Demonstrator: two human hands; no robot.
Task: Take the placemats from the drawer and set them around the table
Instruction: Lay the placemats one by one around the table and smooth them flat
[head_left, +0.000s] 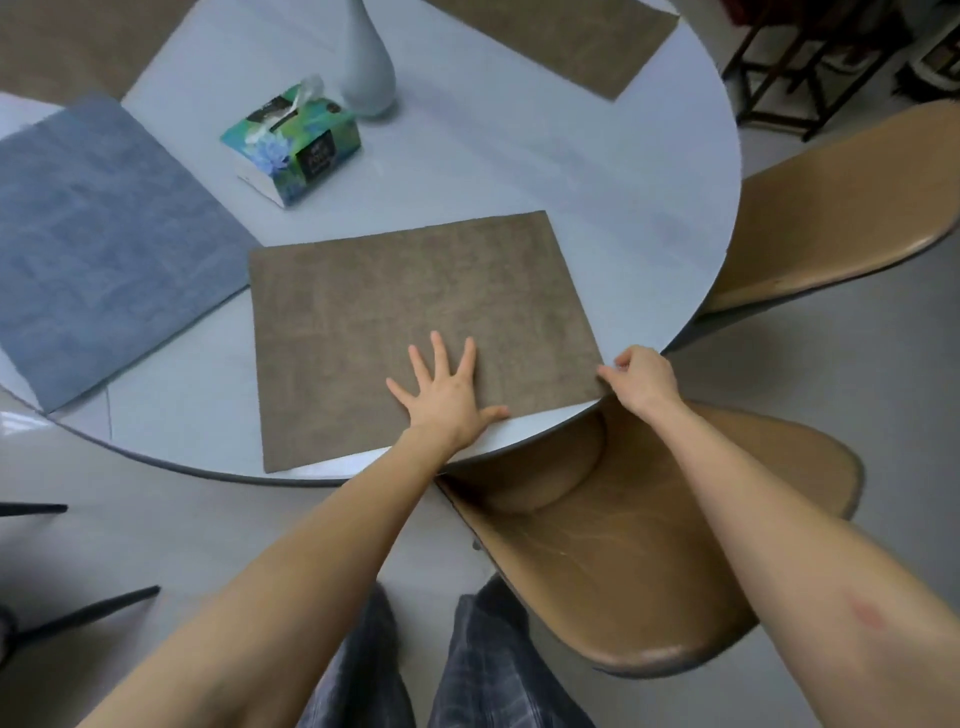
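Note:
A brown placemat (405, 317) lies flat at the near edge of the round white table (597, 171). My left hand (447, 395) rests on it palm down with its fingers spread. My right hand (641, 379) pinches the mat's near right corner at the table's rim. A blue-grey placemat (104, 249) lies to the left. Another brown placemat (561, 36) sits at the far right of the table. Part of one more brown mat (72, 47) shows at the far left.
A tissue box (293, 145) and a white vase (366, 62) stand near the table's middle. A tan chair (623, 561) is tucked under the table in front of me; a second one (831, 208) is at the right. A dark metal rack (810, 57) stands at the far right.

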